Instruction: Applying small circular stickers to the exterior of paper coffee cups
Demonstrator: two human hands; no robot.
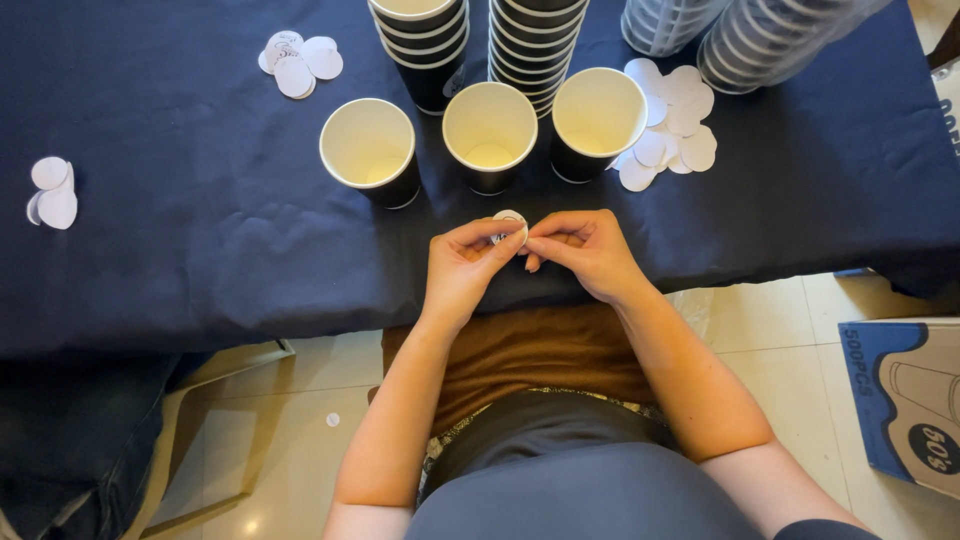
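My left hand and my right hand meet at the near edge of the table, both pinching one small round white sticker between their fingertips. Just beyond them stand three open paper cups, black outside and cream inside: a left cup, a middle cup and a right cup. A pile of loose round white stickers lies beside the right cup.
A dark blue cloth covers the table. Two stacks of black cups and stacks of clear lids stand at the back. More sticker piles lie left. A cardboard box sits on the floor right.
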